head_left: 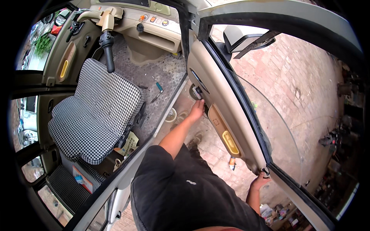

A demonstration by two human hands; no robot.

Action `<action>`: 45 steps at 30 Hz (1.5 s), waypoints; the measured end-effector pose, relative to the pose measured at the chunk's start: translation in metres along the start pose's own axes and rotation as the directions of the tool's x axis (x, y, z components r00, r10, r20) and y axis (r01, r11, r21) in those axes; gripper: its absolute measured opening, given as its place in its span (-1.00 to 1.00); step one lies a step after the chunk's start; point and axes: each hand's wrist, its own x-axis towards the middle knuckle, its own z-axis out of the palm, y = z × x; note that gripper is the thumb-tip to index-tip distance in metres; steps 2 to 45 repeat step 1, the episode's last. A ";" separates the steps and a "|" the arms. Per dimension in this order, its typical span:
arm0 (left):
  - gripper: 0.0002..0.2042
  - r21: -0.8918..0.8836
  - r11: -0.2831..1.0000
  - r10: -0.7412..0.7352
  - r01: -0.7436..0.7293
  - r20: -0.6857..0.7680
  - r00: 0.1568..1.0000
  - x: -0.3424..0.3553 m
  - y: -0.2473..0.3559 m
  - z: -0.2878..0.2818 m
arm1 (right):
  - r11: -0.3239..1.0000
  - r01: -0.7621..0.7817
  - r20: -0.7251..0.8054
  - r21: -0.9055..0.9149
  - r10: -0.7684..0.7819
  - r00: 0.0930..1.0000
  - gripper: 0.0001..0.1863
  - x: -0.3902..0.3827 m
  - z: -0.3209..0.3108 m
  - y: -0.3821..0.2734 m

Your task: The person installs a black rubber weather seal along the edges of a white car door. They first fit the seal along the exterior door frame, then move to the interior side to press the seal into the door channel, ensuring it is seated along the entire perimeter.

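Note:
A vehicle door (216,96) with a beige inner panel swings outward in front of me. My left hand (198,109) reaches to the window crank (197,92) on the panel. Its fingers are closed at the crank's lower end, partly hidden by the hand itself. Farther right, my right hand (261,181) grips the door's rear edge beside the dark latch (265,171). Between my hands lies a yellow-trimmed armrest pull (230,142). The door's window glass (275,111) stands partly raised in its black frame.
Left of me is the cab with a checkered seat (98,111), a handlebar grip (107,54) and a green-handled screwdriver (158,87) on its floor. A white tub (170,115) stands near my feet. An orange-and-white tool (232,163) lies on the brick paving. A side mirror (246,38) juts out beyond the door.

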 end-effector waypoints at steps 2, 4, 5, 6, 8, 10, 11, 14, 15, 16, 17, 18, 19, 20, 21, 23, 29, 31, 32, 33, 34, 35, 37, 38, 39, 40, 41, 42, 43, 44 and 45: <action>-0.49 -0.063 0.998 0.029 -0.027 0.021 0.999 0.000 -0.009 0.001 | 0.999 -0.047 0.021 0.019 0.047 0.999 -0.06 -0.004 0.000 -0.004; -0.49 -0.063 0.998 0.029 -0.027 0.021 0.999 0.000 -0.009 0.001 | 0.999 -0.047 0.021 0.019 0.047 0.999 -0.06 -0.004 0.000 -0.004; -0.49 -0.063 0.998 0.029 -0.027 0.021 0.999 0.000 -0.009 0.001 | 0.999 -0.047 0.021 0.019 0.047 0.999 -0.06 -0.004 0.000 -0.004; -0.49 -0.063 0.998 0.029 -0.027 0.021 0.999 0.000 -0.009 0.001 | 0.999 -0.047 0.021 0.019 0.047 0.999 -0.06 -0.004 0.000 -0.004; -0.49 -0.063 0.998 0.029 -0.027 0.021 0.999 0.000 -0.009 0.001 | 0.999 -0.047 0.021 0.019 0.047 0.999 -0.06 -0.004 0.000 -0.004; -0.49 -0.063 0.998 0.029 -0.027 0.021 0.999 0.000 -0.009 0.001 | 0.999 -0.047 0.021 0.019 0.047 0.999 -0.06 -0.004 0.000 -0.004; -0.49 -0.063 0.998 0.029 -0.027 0.021 0.999 0.000 -0.009 0.001 | 0.999 -0.047 0.021 0.019 0.047 0.999 -0.06 -0.004 0.000 -0.004; -0.49 -0.063 0.998 0.029 -0.027 0.021 0.999 0.000 -0.009 0.001 | 0.999 -0.047 0.021 0.019 0.047 0.999 -0.06 -0.004 0.000 -0.004; -0.49 -0.063 0.998 0.029 -0.027 0.021 0.999 0.000 -0.009 0.001 | 0.999 -0.047 0.021 0.019 0.047 0.999 -0.06 -0.004 0.000 -0.004; -0.49 -0.063 0.998 0.029 -0.027 0.021 0.999 0.000 -0.009 0.001 | 0.999 -0.047 0.021 0.019 0.047 0.999 -0.06 -0.004 0.000 -0.004; -0.49 -0.063 0.998 0.029 -0.027 0.021 0.999 0.000 -0.009 0.001 | 0.999 -0.047 0.021 0.019 0.047 0.999 -0.06 -0.004 0.000 -0.004; -0.49 -0.063 0.998 0.029 -0.027 0.021 0.999 0.000 -0.009 0.001 | 0.999 -0.047 0.021 0.019 0.047 0.999 -0.06 -0.004 0.000 -0.004; -0.49 -0.063 0.998 0.029 -0.027 0.021 0.999 0.000 -0.009 0.001 | 0.999 -0.047 0.021 0.019 0.047 0.999 -0.06 -0.004 0.000 -0.004; -0.49 -0.063 0.998 0.029 -0.027 0.021 0.999 0.000 -0.009 0.001 | 0.999 -0.047 0.021 0.019 0.047 0.999 -0.06 -0.004 0.000 -0.004; -0.49 -0.063 0.998 0.029 -0.027 0.021 0.999 0.000 -0.009 0.001 | 0.999 -0.047 0.021 0.019 0.047 0.999 -0.06 -0.004 0.000 -0.004; -0.49 -0.063 0.998 0.029 -0.027 0.021 0.999 0.000 -0.009 0.001 | 0.999 -0.047 0.021 0.019 0.047 0.999 -0.06 -0.004 0.000 -0.004; -0.49 -0.063 0.998 0.029 -0.027 0.021 0.999 0.000 -0.009 0.001 | 0.999 -0.047 0.021 0.019 0.047 0.999 -0.06 -0.004 0.000 -0.004; -0.49 -0.063 0.998 0.029 -0.027 0.021 0.999 0.000 -0.009 0.001 | 0.999 -0.047 0.021 0.019 0.047 0.999 -0.06 -0.004 0.000 -0.004; -0.49 -0.063 0.998 0.029 -0.027 0.021 0.999 0.000 -0.009 0.001 | 0.999 -0.047 0.021 0.019 0.047 0.999 -0.06 -0.004 0.000 -0.004; -0.49 -0.063 0.998 0.029 -0.027 0.021 0.999 0.000 -0.009 0.001 | 0.999 -0.047 0.021 0.019 0.047 0.999 -0.06 -0.004 0.000 -0.004; -0.49 -0.063 0.998 0.029 -0.027 0.021 0.999 0.000 -0.009 0.001 | 0.999 -0.047 0.021 0.019 0.047 0.999 -0.06 -0.004 0.000 -0.004; -0.49 -0.063 0.998 0.029 -0.027 0.021 0.999 0.000 -0.009 0.001 | 0.999 -0.047 0.021 0.019 0.047 0.999 -0.06 -0.004 0.000 -0.004; -0.49 -0.063 0.998 0.029 -0.027 0.021 0.999 0.000 -0.009 0.001 | 0.999 -0.047 0.021 0.019 0.047 0.999 -0.06 -0.004 0.000 -0.004; -0.49 -0.063 0.998 0.029 -0.027 0.021 0.999 0.000 -0.009 0.001 | 0.999 -0.047 0.021 0.019 0.047 0.999 -0.06 -0.004 0.000 -0.004; -0.49 -0.063 0.998 0.029 -0.027 0.021 0.999 0.000 -0.009 0.001 | 0.999 -0.047 0.021 0.019 0.047 0.999 -0.06 -0.004 0.000 -0.004; -0.49 -0.063 0.998 0.029 -0.027 0.021 0.999 0.000 -0.009 0.001 | 0.999 -0.047 0.021 0.019 0.047 0.999 -0.06 -0.004 0.000 -0.004; -0.49 -0.063 0.998 0.029 -0.027 0.021 0.999 0.000 -0.009 0.001 | 0.999 -0.047 0.021 0.019 0.047 0.999 -0.06 -0.004 0.000 -0.004; -0.49 -0.063 0.998 0.029 -0.027 0.021 0.999 0.000 -0.009 0.001 | 0.999 -0.047 0.021 0.019 0.047 0.999 -0.06 -0.004 0.000 -0.004; -0.49 -0.063 0.998 0.029 -0.027 0.021 0.999 0.000 -0.009 0.001 | 0.999 -0.047 0.021 0.019 0.047 0.999 -0.06 -0.004 0.000 -0.004; -0.49 -0.063 0.998 0.029 -0.027 0.021 0.999 0.000 -0.009 0.001 | 0.999 -0.047 0.021 0.019 0.047 0.999 -0.06 -0.004 0.000 -0.004; -0.49 -0.063 0.998 0.029 -0.027 0.021 0.999 0.000 -0.009 0.001 | 0.999 -0.047 0.021 0.019 0.047 0.999 -0.06 -0.004 0.000 -0.004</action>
